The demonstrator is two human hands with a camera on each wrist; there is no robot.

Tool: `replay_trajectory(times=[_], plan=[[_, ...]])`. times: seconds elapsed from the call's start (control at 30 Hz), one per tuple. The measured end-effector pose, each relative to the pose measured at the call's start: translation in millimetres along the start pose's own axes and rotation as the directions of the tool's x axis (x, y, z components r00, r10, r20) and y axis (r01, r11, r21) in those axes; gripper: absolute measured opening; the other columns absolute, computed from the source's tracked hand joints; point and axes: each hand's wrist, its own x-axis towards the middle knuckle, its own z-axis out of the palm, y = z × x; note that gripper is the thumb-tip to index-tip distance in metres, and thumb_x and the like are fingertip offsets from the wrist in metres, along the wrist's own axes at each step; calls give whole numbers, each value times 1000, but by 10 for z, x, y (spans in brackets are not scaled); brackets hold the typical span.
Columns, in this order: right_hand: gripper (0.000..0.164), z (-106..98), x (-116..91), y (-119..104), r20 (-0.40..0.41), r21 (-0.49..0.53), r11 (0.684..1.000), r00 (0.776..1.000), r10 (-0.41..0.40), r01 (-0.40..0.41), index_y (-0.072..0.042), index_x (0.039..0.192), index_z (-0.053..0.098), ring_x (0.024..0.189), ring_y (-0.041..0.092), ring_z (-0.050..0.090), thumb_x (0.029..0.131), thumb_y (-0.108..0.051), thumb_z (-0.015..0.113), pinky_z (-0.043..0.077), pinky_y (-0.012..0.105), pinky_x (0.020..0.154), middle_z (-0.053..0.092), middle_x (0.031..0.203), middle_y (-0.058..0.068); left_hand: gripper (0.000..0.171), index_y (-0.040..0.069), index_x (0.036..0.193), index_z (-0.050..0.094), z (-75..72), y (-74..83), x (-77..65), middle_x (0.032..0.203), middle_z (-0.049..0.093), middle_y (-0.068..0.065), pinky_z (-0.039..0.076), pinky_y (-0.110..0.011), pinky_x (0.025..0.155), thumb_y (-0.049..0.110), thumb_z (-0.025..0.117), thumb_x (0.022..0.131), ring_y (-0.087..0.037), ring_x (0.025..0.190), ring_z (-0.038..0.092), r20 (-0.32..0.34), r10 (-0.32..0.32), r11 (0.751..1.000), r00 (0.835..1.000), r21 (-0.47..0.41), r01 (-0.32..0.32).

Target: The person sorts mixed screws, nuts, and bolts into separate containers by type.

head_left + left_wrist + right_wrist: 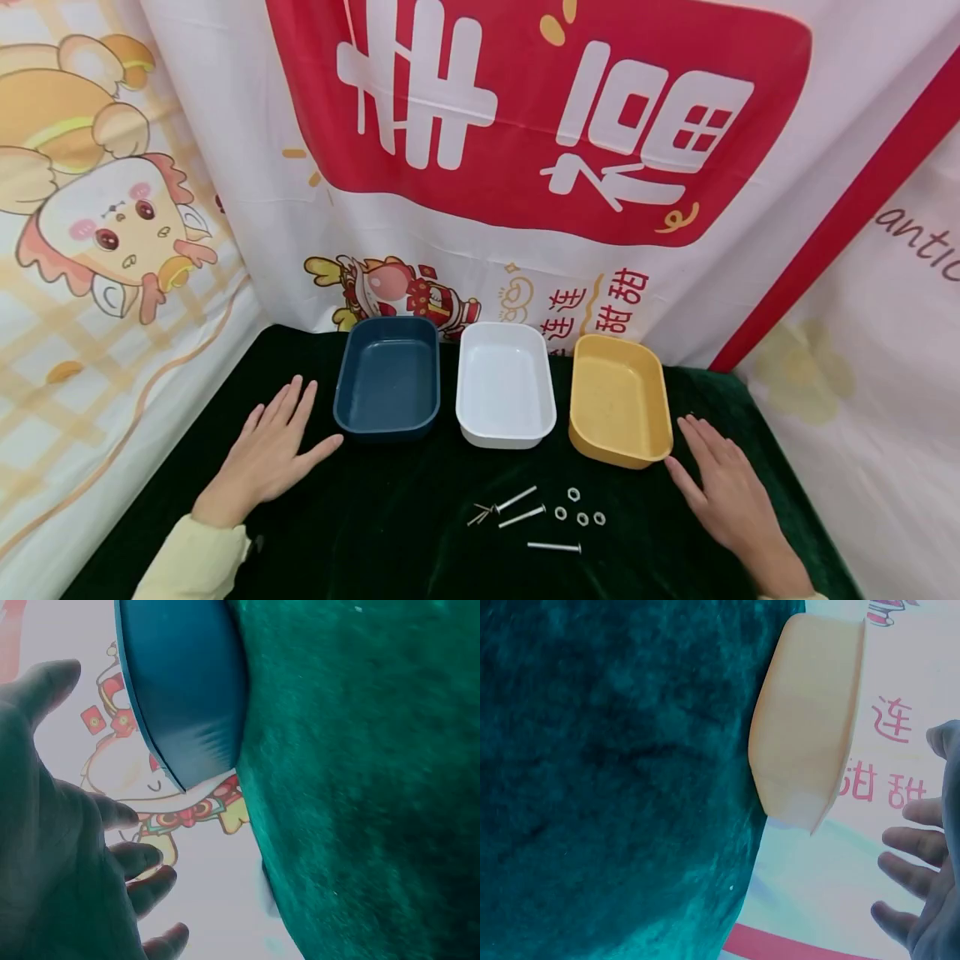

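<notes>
My left hand (pixel 266 454), palm down with straight, spread fingers, is left of the blue tray (pixel 387 379) and holds nothing. On the other side, my right hand (pixel 723 483) lies with extended fingers beside the yellow tray (pixel 621 400), its thumb close to that tray's near right corner. Between the two stands a white tray (pixel 505 383). In front of the trays are several loose bolts, one (pixel 553 547) nearest me and another (pixel 522 517) behind it. Several hex nuts (pixel 573 494) lie to their right, and a few small nails or screws (pixel 480 513) to their left.
A dark green velvet cloth (pixel 360 517) covers the table. Printed curtains enclose it: a white and red one (pixel 465 196) right behind the trays, a cartoon-patterned one (pixel 112 333) on the left, and a pale one (pixel 885 400) on the right.
</notes>
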Motion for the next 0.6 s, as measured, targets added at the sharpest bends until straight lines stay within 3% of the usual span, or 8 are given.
replay_trajectory(times=[0.17, 0.37, 0.6], plan=[[65, -28, -15, -89, -55, 6, 997, 996, -72, 73, -8, 157, 49, 141, 44, 51, 104, -44, 64, 43, 72, 110, 53, 157, 21, 109, 4, 170, 7, -10, 61, 48, 177, 5, -25, 9, -75, 126, 76, 48, 99, -52, 162, 11, 4, 22, 1000, 1000, -10, -22], [64, -58, -36, -229, -40, 25, 993, 993, -115, 116, -12, 154, 53, 132, 39, 60, 100, -41, 73, 51, 69, 105, 60, 150, 17, 109, -1, 168, 5, -2, 127, 118, 177, 2, -25, 11, -71, 128, 72, 50, 101, -50, 163, 9, -3, 56, 998, 998, -21, -56], [63, 5, -46, -386, -67, 12, 967, 965, -253, 255, -12, 144, 64, 120, 29, 69, 89, -35, 86, 60, 55, 98, 67, 139, 10, 109, -2, 168, 4, -4, 192, 215, 177, 2, -24, 15, -69, 129, 71, 49, 102, -49, 163, 8, -15, 77, 996, 997, -47, -78]])
